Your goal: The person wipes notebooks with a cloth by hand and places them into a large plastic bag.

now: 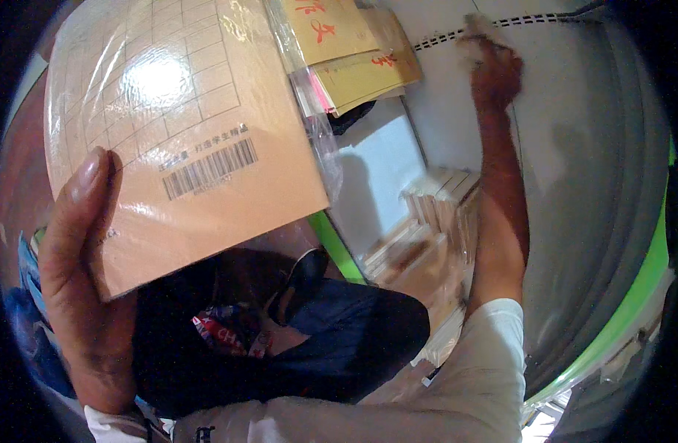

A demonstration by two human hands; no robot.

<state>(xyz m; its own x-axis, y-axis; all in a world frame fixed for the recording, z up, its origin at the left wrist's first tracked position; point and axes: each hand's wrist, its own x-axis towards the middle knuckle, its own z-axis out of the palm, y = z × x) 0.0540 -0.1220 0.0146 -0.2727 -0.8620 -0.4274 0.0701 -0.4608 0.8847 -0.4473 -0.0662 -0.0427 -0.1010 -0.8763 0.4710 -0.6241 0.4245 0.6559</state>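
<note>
My left hand (78, 266) grips a tan-covered exercise book or pack (261, 183) in shiny clear plastic. Its thumb lies over the face, which bears a printed grid and a barcode. My right hand (496, 75) reaches far across the pale tabletop (560, 127), close to a row of paired dark dashes (524, 20). Motion blurs the fingertips, and whether they pinch something pale is unclear. Between the hands lie yellowish paper booklets (366, 77) with red handwritten marks, partly hidden behind the tan pack.
Plastic-wrapped stacks of books (444, 194) stand below my right forearm. Bright green edging (339, 249) runs along the table's near side, with more on the far right. My dark-clothed leg (361, 326) is beneath. A blue item (31, 338) shows at lower left.
</note>
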